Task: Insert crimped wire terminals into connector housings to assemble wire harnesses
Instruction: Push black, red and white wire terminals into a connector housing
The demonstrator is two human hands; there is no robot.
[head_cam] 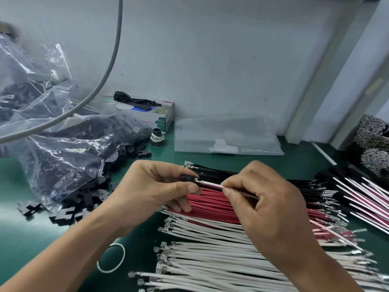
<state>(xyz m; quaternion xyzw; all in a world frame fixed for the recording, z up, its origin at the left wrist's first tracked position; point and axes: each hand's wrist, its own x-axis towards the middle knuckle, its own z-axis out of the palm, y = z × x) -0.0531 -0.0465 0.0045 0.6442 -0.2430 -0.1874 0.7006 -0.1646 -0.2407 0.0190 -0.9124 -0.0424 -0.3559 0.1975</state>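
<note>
Fingers (190,187) pinching small black housing (186,178), right fingers (227,191) on thin white wire (212,184), metal-tipped.

Blk housing (186,178), wht wire (211,184), grn mat (130,234).

No lettering can be read anywhere on the bench. The cardboard box (162,116) against the wall carries dark green label patches on its end face, and a pale sticker (224,145) sits on the flat clear bag (227,135) beside it, but both are too blurred to make out.
</note>
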